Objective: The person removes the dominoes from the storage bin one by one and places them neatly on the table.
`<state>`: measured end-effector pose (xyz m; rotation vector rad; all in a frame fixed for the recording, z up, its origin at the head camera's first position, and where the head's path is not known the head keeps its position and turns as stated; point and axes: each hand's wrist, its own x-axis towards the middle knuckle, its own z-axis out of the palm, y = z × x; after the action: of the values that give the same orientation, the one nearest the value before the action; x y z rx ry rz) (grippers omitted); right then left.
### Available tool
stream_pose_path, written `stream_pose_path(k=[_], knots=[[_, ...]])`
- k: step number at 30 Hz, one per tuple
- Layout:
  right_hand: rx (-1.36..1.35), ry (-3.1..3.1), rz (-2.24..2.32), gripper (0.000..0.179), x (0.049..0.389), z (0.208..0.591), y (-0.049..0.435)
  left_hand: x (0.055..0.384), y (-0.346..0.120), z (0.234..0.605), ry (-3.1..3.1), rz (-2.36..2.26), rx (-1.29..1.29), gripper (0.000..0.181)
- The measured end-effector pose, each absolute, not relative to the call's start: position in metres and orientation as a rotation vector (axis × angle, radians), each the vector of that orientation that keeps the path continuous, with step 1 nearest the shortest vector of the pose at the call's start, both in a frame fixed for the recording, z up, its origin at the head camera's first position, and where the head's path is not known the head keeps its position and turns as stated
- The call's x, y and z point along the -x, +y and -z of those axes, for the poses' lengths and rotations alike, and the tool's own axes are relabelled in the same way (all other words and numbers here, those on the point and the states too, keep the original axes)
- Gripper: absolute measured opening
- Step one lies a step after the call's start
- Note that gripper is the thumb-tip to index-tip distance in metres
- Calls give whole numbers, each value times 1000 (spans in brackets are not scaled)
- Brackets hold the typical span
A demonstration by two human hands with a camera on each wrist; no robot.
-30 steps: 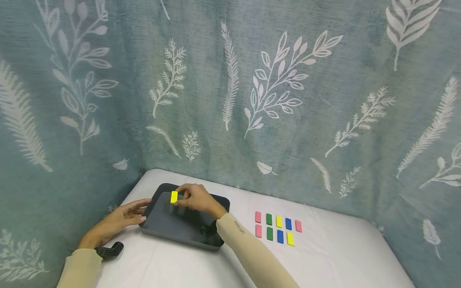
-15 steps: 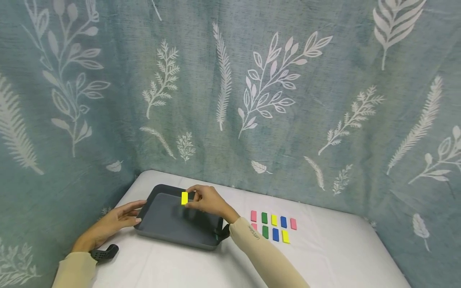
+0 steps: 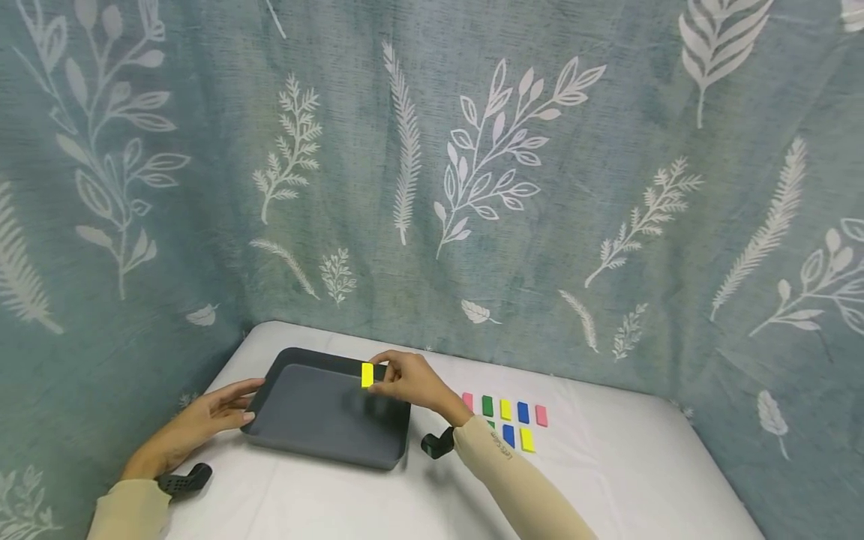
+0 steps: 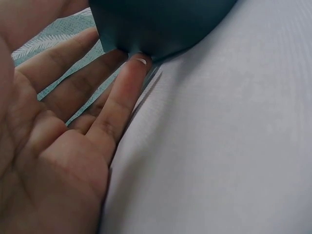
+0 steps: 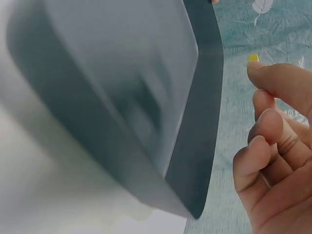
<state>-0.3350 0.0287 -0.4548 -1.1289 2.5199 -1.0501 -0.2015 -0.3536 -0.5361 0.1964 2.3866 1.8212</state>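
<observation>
My right hand [image 3: 412,379] pinches a small yellow block [image 3: 367,375] between thumb and fingers, over the far right edge of a dark grey tray [image 3: 317,412]. The block's narrow tip [image 5: 253,57] shows past the thumb in the right wrist view; the remaining fingers curl loosely below it. At the tray's left side, my left hand [image 3: 196,427] has its fingers stretched out to the rim. The left wrist view has those fingertips [image 4: 136,63] right at the tray's dark outer wall [image 4: 156,29]. Nothing lies on the visible tray floor.
Right of the tray, several pink, green, yellow and blue blocks [image 3: 523,412] lie in two rows on the white-covered table [image 3: 324,499]. My right forearm [image 3: 506,465] hides part of the front row. A leaf-patterned curtain [image 3: 364,187] hangs behind and at the left.
My right hand has carried the yellow block rightward, from above the tray's middle to its right edge. The left hand stays at the tray's left side. The head view has turned slightly right.
</observation>
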Motion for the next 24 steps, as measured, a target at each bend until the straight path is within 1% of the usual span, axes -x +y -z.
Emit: stream_pose_path(k=[11, 24], knots=[[1088, 2522, 1140, 46, 336, 456, 68, 201, -352, 536, 2395, -1832, -203, 71], [1008, 2606, 1094, 45, 333, 461, 116, 198, -351, 534, 2404, -1792, -181, 70]])
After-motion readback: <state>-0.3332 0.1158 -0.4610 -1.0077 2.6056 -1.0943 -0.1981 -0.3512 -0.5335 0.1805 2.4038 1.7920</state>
